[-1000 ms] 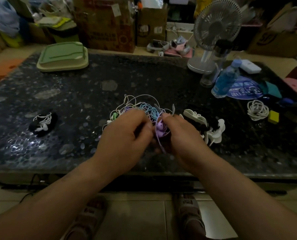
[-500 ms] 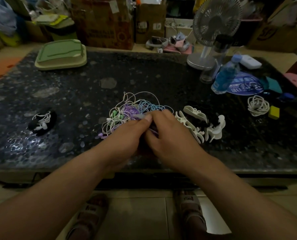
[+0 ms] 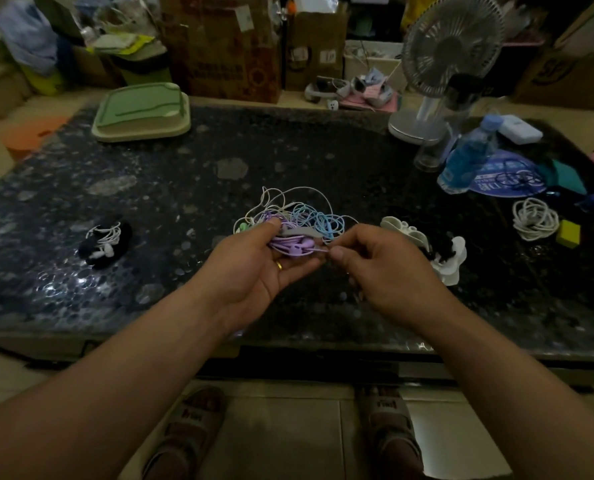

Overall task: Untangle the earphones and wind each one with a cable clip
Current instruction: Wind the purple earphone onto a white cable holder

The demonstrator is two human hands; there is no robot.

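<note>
Honestly not much text is legible: a cardboard box (image 3: 318,46) at the back has a small sticker w/ what looks like "10" (not sure). Another box (image 3: 562,64) far right shows a big round logo I can't make out. The blue disc (image 3: 506,178) by the water bottle (image 3: 468,157) has print that's too blurry.

Left hand (image 3: 254,268) is palm up, fingers cupped under a purple earphone bundle (image 3: 290,245) w/ the thumb pressing on top. Right hand (image 3: 375,268) is just beside it, thumb + forefinger pinching a loose end of the purple cable.

Both hands sit at the near edge of the tangle (image 3: 302,213) on the dark speckled table (image 3: 184,188): white, blue and green cords looped together, touching the purple one. White and black clips (image 3: 413,237) are piled just right of the right hand. One wound white earphone (image 3: 106,235) lies well off to the left.
</note>
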